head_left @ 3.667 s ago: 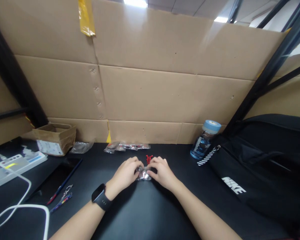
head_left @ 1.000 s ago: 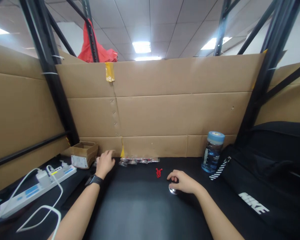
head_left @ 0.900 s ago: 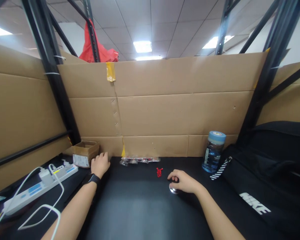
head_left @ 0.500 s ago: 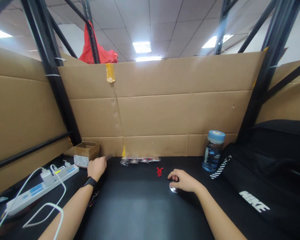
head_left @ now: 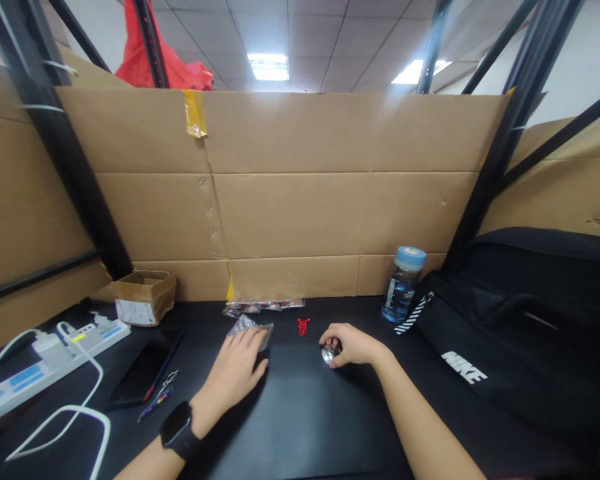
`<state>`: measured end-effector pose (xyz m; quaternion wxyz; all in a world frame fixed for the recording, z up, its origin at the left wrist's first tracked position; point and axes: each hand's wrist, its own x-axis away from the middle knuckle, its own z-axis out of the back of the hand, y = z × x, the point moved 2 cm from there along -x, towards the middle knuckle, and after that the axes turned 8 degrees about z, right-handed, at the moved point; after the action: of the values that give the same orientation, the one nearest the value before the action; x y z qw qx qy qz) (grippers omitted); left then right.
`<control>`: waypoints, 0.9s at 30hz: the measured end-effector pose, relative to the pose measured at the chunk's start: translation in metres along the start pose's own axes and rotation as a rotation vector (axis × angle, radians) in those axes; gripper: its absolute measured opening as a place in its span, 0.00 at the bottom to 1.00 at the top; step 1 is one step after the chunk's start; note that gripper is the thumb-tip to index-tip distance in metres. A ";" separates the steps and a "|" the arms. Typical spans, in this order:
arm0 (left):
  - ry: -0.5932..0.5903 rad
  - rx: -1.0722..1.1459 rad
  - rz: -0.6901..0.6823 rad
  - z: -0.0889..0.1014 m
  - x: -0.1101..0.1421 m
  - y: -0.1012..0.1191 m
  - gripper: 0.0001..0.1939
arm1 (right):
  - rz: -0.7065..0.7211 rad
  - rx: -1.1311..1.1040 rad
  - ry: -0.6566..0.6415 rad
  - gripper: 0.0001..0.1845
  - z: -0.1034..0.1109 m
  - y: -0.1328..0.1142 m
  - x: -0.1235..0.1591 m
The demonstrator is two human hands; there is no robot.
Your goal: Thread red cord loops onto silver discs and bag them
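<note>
My left hand, wearing a black smartwatch, reaches over a clear plastic packet. Its fingers are stretched out across the packet's near side and the thumb stands apart from them. What is inside the packet cannot be made out. With bent fingers and thumb, my right hand grips the edge of a small round shiny metal piece on the black table. Between the hands, slightly farther back, lies a knotted red cord. A row of clear packets lies along the cardboard wall.
At the left are a white power strip with cables, an opened cardboard box, a black phone and small scissors. A blue-lidded bottle and a black bag stand right. Cardboard walls enclose the table.
My left hand has moved right from beside the cardboard box to the table's middle, where the clear packet now lies under its fingers. The right hand stays at the metal piece. The view has shifted.
</note>
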<state>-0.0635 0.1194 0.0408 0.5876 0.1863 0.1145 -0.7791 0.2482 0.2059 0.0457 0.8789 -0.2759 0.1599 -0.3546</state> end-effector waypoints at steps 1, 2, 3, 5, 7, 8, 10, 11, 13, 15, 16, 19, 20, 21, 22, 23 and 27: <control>-0.017 0.049 -0.053 0.002 -0.007 0.011 0.24 | 0.009 -0.001 0.003 0.30 0.000 0.001 0.000; -0.044 0.085 -0.086 0.004 -0.016 0.021 0.21 | 0.019 0.000 0.006 0.30 0.000 0.001 0.000; -0.075 0.104 -0.089 0.004 -0.027 0.031 0.19 | 0.030 0.001 0.010 0.31 0.000 0.002 0.000; -0.153 0.089 -0.071 -0.001 -0.053 0.050 0.16 | 0.040 -0.011 0.019 0.30 0.002 0.005 0.000; -0.190 0.066 -0.020 -0.012 -0.081 0.064 0.14 | 0.032 -0.044 0.028 0.29 0.003 0.008 0.001; -0.193 0.063 -0.006 -0.019 -0.094 0.069 0.13 | 0.023 -0.064 0.033 0.29 0.004 0.010 0.002; -0.199 0.056 0.032 -0.032 -0.117 0.076 0.12 | 0.010 -0.097 0.039 0.29 0.005 0.013 0.002; -0.205 0.053 0.052 -0.038 -0.126 0.078 0.12 | 0.009 -0.107 0.038 0.29 0.006 0.014 0.003; -0.214 0.049 0.086 -0.047 -0.139 0.080 0.09 | 0.018 -0.117 0.034 0.30 0.007 0.015 0.003; -0.218 0.049 0.116 -0.053 -0.144 0.082 0.07 | 0.026 -0.117 0.034 0.30 0.008 0.015 0.004; -0.217 0.051 0.129 -0.055 -0.145 0.083 0.06 | 0.026 -0.120 0.038 0.30 0.009 0.015 0.004; -0.210 0.077 0.161 -0.061 -0.142 0.086 0.07 | 0.027 -0.162 0.055 0.28 0.011 0.015 0.005; -0.206 0.092 0.168 -0.062 -0.140 0.086 0.08 | 0.034 -0.188 0.066 0.27 0.012 0.015 0.006; -0.203 0.112 0.175 -0.063 -0.139 0.087 0.08 | 0.044 -0.214 0.084 0.27 0.014 0.015 0.006; -0.199 0.137 0.182 -0.063 -0.138 0.087 0.08 | 0.056 -0.241 0.108 0.26 0.016 0.015 0.006; -0.194 0.167 0.189 -0.062 -0.137 0.087 0.09 | 0.066 -0.265 0.141 0.26 0.017 0.015 0.007; -0.151 0.341 0.219 -0.048 -0.136 0.083 0.10 | 0.080 -0.357 0.336 0.28 0.024 0.016 0.007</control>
<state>0.0558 0.2340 0.0589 0.6353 0.2355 -0.0844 -0.7306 0.2734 0.2194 0.0545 0.7908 -0.3573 0.3746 -0.3265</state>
